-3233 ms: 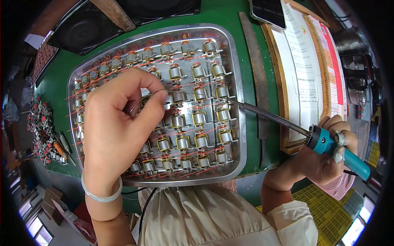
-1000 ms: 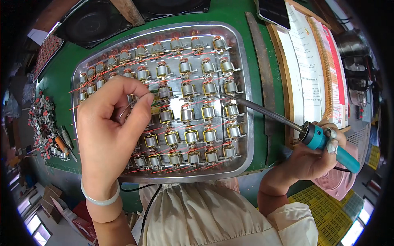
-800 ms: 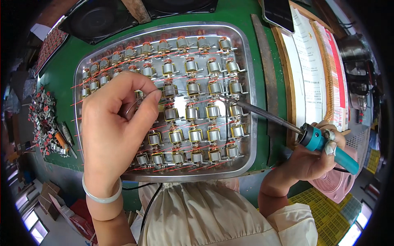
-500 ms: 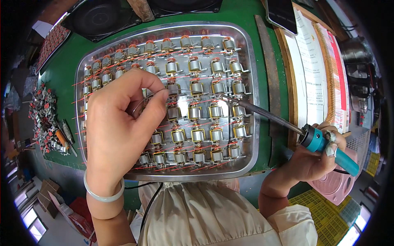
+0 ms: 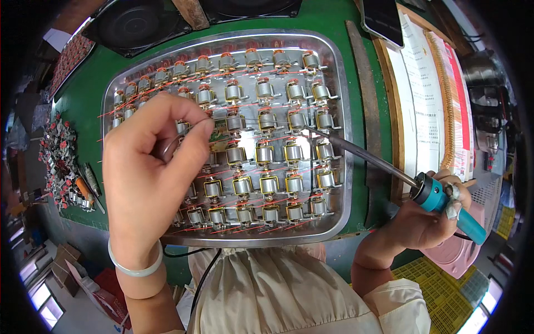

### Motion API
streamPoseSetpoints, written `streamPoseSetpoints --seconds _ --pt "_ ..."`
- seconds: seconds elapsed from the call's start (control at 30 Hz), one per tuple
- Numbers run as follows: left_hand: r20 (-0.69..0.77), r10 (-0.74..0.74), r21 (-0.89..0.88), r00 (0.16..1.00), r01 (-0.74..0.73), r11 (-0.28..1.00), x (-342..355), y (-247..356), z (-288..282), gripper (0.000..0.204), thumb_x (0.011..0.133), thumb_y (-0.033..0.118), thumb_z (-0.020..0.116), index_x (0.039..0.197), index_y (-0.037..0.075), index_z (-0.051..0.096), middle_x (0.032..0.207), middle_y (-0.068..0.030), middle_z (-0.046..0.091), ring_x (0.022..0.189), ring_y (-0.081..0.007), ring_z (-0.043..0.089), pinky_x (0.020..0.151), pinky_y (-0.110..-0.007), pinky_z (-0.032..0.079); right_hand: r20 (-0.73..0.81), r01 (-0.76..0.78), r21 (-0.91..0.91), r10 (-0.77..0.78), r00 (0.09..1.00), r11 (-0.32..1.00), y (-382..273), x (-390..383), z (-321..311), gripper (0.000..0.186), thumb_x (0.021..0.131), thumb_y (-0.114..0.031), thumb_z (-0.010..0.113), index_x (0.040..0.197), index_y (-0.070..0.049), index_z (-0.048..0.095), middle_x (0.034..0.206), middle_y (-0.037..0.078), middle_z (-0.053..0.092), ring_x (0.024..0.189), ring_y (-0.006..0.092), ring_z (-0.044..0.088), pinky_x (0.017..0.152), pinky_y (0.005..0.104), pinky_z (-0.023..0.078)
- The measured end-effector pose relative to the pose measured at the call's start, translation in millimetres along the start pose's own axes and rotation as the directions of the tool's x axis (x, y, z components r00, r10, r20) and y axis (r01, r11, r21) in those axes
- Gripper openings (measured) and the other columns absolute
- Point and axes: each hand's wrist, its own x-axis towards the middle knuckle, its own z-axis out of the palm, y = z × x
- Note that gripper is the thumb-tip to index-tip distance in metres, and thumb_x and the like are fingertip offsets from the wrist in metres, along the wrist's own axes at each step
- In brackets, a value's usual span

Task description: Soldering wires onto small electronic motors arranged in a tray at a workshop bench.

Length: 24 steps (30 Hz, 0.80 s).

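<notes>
A silver metal tray (image 5: 261, 242) holds rows of small silver cylindrical coil parts (image 5: 236, 154) with metal brackets and thin red wires. Between thumb and index finger, my left hand (image 5: 153, 167) pinches a thin solder wire (image 5: 253, 120), which reaches right over the upper-middle rows; its coil is partly hidden in the palm. My right hand (image 5: 428, 222), beyond the tray's right edge, grips the teal handle of a soldering iron (image 5: 384, 165). The iron's tip is among the parts in the right-hand columns, near the wire's end; whether they touch I cannot tell. White wrapping covers some right fingertips.
Right of the tray lie a flat metal bar (image 5: 367, 100), a dark-screened device (image 5: 381, 22) and a wood-edged stack of papers (image 5: 417, 106). Loose red-and-silver parts (image 5: 58, 161) are heaped at left beside an orange-handled tool (image 5: 84, 186). Black round-faced units (image 5: 133, 25) stand behind.
My left hand has shifted left and slightly down with the solder wire. The soldering iron and my right hand have moved slightly right and down.
</notes>
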Motion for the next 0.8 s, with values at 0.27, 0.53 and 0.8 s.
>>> streamPoseSetpoints --seconds 0.27,0.53,0.8 --pt "-0.039 -0.055 0.023 0.998 0.056 0.998 -7.2 -7.3 -14.6 0.006 0.066 0.005 0.057 0.067 0.001 0.052 0.047 0.0055 0.025 0.044 -0.0023 0.022 0.04 -0.019 0.016 0.126 -0.011 0.049 0.005 0.992 0.999 -13.1 -7.9 14.8 0.021 0.073 -0.021 0.047 0.079 -0.001 0.044 0.062 0.008 0.04 0.055 0.0153 0.035 0.047 0.0242 0.031" --pt "-0.019 -0.033 0.044 0.999 0.033 0.998 -4.7 -13.5 -12.7 0.007 0.065 0.005 0.058 0.066 0.001 0.052 0.044 0.0024 0.027 0.042 -0.0045 0.024 0.039 -0.021 0.019 0.091 -0.012 -0.021 0.014 0.996 1.0 -11.9 -10.0 31.8 0.025 0.071 -0.022 0.056 0.077 -0.002 0.043 0.061 0.008 0.041 0.053 0.0142 0.036 0.045 0.0239 0.031" --pt "-0.001 -0.009 0.102 1.0 0.009 0.995 -5.5 -13.5 -15.4 0.007 0.064 0.006 0.058 0.066 0.003 0.053 0.043 0.0002 0.029 0.04 -0.007 0.027 0.039 -0.022 0.021 0.112 -0.019 -0.027 0.022 0.994 0.999 -10.8 -10.8 32.1 0.024 0.072 -0.023 0.054 0.076 -0.002 0.043 0.061 0.007 0.04 0.053 0.014 0.035 0.045 0.0236 0.031"
